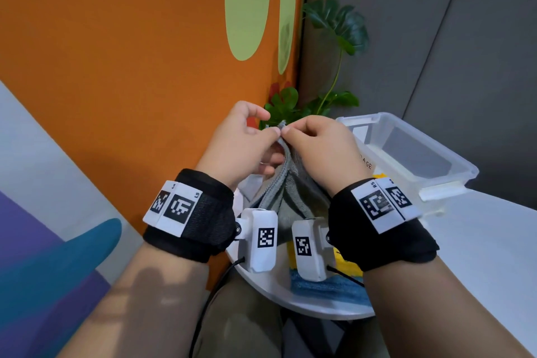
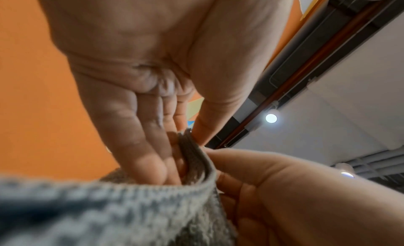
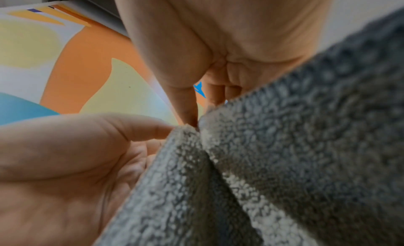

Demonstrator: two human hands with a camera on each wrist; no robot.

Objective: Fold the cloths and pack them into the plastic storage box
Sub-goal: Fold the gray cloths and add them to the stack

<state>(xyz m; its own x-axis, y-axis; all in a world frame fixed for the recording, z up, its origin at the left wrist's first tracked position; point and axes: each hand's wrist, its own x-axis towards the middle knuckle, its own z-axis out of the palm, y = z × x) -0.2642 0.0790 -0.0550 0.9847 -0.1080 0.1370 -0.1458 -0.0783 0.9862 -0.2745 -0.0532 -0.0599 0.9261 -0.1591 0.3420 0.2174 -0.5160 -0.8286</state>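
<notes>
A fuzzy grey cloth point(image 1: 293, 192) hangs doubled, corners pinched together, beside the clear storage box point(image 1: 453, 160).

Orange wall point(image 1: 116, 67) with green blobs, grey panels point(image 1: 436, 38), leafy plant point(image 1: 337, 26) in corner

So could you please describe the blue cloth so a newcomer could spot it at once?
Start at the round white table. At its near edge, below the right hand, lies the blue cloth. Unlike the grey cloth held up, it rests flat.
</notes>
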